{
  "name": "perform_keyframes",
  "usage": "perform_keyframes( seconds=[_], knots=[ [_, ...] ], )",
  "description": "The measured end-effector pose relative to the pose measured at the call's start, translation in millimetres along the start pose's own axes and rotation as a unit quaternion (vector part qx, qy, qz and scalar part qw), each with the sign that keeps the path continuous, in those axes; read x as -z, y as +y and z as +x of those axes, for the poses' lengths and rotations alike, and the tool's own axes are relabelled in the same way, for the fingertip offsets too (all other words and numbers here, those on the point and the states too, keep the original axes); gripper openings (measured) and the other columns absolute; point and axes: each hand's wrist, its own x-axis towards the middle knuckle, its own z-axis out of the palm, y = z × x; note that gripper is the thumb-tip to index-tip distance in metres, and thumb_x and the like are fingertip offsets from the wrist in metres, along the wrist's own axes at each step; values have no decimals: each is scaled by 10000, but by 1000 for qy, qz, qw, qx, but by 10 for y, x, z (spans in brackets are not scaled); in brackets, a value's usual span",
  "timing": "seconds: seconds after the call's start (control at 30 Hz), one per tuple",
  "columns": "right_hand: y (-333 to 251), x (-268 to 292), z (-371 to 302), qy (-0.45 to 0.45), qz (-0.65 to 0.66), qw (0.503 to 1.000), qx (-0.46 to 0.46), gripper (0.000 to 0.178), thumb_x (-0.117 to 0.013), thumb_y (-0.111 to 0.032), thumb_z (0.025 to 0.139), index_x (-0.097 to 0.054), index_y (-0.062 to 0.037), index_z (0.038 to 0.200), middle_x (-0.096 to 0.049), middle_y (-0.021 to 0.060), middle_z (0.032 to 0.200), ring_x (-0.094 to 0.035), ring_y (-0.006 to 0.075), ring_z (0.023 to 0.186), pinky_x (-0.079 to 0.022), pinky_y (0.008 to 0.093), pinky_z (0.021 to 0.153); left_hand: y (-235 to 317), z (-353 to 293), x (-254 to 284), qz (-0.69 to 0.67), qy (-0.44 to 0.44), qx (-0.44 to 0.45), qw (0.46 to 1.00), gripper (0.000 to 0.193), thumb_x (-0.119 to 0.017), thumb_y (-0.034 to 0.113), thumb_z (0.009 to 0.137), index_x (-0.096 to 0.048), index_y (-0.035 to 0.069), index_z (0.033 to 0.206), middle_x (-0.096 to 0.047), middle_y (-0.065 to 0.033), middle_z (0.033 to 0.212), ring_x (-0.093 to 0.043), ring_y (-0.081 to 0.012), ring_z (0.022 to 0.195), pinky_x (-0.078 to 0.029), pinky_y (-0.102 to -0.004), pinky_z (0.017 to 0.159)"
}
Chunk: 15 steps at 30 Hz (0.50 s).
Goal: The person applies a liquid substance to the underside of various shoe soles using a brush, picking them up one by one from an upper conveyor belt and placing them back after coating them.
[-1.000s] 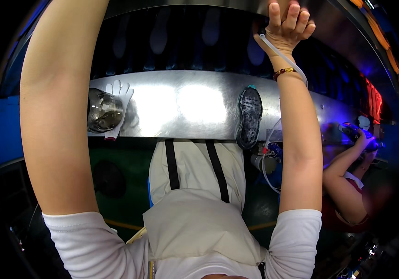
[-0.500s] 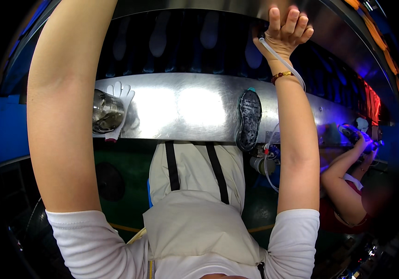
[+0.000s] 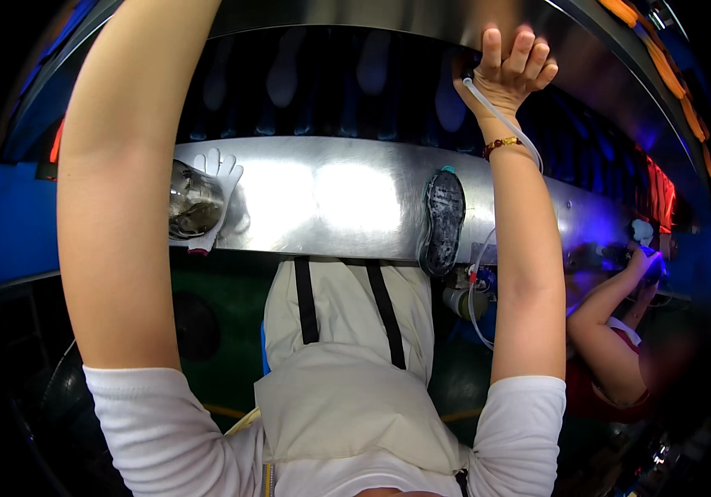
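Note:
My right hand (image 3: 509,73) is raised to the lower edge of a metal panel (image 3: 447,18), palm towards me, its fingertips against the metal. A dark piece at the end of a clear flexible tube (image 3: 505,120) sits between its thumb and palm; the tube bends back past the wrist. My left arm (image 3: 119,182) reaches up beyond the top edge, so that hand is hidden. Between the arms, a dark shoe sole (image 3: 444,222) with a teal tip lies on the metal ledge (image 3: 281,232), overhanging its near edge.
A shiny metal container (image 3: 193,201) and a white glove (image 3: 224,178) are beside my left forearm. Several pale sole shapes (image 3: 282,74) show in the dark space behind the ledge. At right, a co-worker's hands (image 3: 641,261) hold something under purple light. Orange hoses (image 3: 677,74) hang far right.
The view has shifted slightly, so the ledge and sole appear a little lower. My right hand stays at the panel. The co-worker's hands and the item in them have turned and moved.

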Motion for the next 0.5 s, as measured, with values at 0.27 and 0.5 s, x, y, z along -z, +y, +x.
perform_keyframes(
  seconds=[0.27, 0.5],
  knots=[
    [-54, 111, -3, -27, 91, 995, -21, 936, -533, -42, 587, -64, -254, 1370, 51, 85, 1439, 86, 298, 1333, 68, 484, 1047, 246, -197, 26, 139, 98, -143, 975, 212, -503, 217, 707, -653, 83, 641, -637, -90, 704, -618, -224, 714, -481, -349, 704],
    [-97, 469, 119, -170, 159, 972, -41, 911, -563, -133, 641, -47, -195, 1389, 52, 130, 1441, 56, 324, 1328, 8, 476, 1059, 643, -1006, 823, -331, 104, -98, 933, 177, -608, 170, 735, -633, 2, 782, -634, -81, 825, -606, -220, 780, -472, -332, 716]
  ],
)
